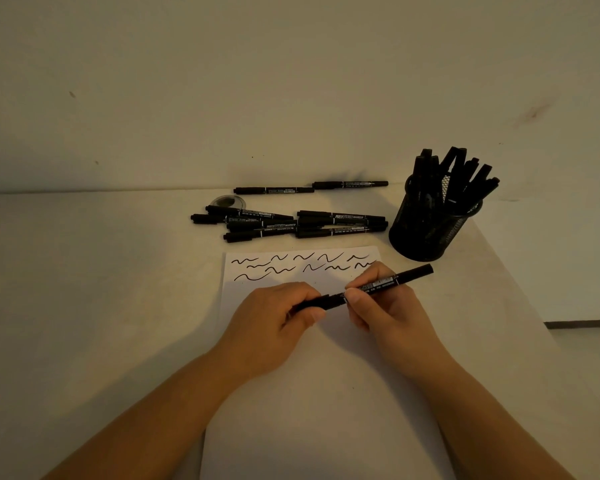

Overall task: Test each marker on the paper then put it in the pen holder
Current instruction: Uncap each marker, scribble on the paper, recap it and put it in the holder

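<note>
Broadly, the pale tabletop carries everything, and the white sheet of paper lies at six o'clock, squarely under the arms, probably so each test stroke lands within easy reach. Its far edge holds rows of short black squiggles, which suggests many markers are already tested.

At two o'clock stands the black wire-mesh pen holder, crowded with upright black markers; it sits just beside the paper's far right corner, likely so a finished marker drops in with a short move. At twelve o'clock lies a loose pile of black markers with white lettering, with two more against the wall behind. A small round dark lid-like object sits by the pile; what it is, I cannot tell.

Over the paper's centre, both hands share one slim black marker with a white printed label, tilted toward two o'clock. The left hand wraps its curled fingers round the lower end, seemingly the cap. The right hand pinches the barrel near its middle. Opposed grips like these suit pulling a cap off or pressing it on; which one, I cannot tell.
</note>
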Motion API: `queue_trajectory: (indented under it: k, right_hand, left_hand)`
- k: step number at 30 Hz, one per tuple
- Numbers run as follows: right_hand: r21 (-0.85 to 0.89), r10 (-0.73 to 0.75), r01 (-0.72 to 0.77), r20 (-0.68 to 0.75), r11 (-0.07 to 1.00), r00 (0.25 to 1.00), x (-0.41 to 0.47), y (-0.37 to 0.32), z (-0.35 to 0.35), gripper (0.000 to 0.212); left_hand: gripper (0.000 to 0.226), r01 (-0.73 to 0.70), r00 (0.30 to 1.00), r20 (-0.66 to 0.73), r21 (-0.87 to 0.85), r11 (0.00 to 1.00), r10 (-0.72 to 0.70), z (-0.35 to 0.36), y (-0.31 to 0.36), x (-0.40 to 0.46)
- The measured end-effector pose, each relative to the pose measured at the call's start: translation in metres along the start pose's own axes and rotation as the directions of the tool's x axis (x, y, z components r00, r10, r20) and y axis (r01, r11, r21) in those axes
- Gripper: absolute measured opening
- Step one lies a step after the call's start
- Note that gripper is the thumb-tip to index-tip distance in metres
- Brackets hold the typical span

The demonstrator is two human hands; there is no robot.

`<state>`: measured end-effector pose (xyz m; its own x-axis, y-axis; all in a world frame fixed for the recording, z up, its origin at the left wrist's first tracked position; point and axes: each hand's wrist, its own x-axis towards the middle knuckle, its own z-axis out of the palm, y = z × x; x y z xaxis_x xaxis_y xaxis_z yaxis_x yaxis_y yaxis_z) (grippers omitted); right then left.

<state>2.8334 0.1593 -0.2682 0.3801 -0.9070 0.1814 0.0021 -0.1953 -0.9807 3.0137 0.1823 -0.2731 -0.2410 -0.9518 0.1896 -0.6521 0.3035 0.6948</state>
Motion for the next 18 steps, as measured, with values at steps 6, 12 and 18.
queue_trajectory:
  k: [6, 12, 18]
  right_hand:
    - [0.052, -0.01, 0.007, 0.047, 0.999, 0.999, -0.0002, 0.0019, 0.0008, 0.006]
    - [0.004, 0.001, -0.001, 0.013, 1.0, 1.0, 0.0013, 0.0022, 0.0029, 0.007]
    - [-0.378, -0.044, -0.061, -0.263, 0.924, 0.964, 0.0025, 0.0031, 0.0097, 0.028]
  left_hand:
    - [0.014, -0.014, 0.999, 0.04, -0.02, 1.0, 0.015, 0.0001, -0.0032, 0.0006]
    - [0.014, -0.005, 1.0, 0.026, -0.064, 0.998, 0.006, 0.0004, -0.0041, 0.0015]
    - [0.016, 0.049, 0.997, -0.048, -0.115, 0.992, -0.055, 0.0005, -0.0026, 0.0023]
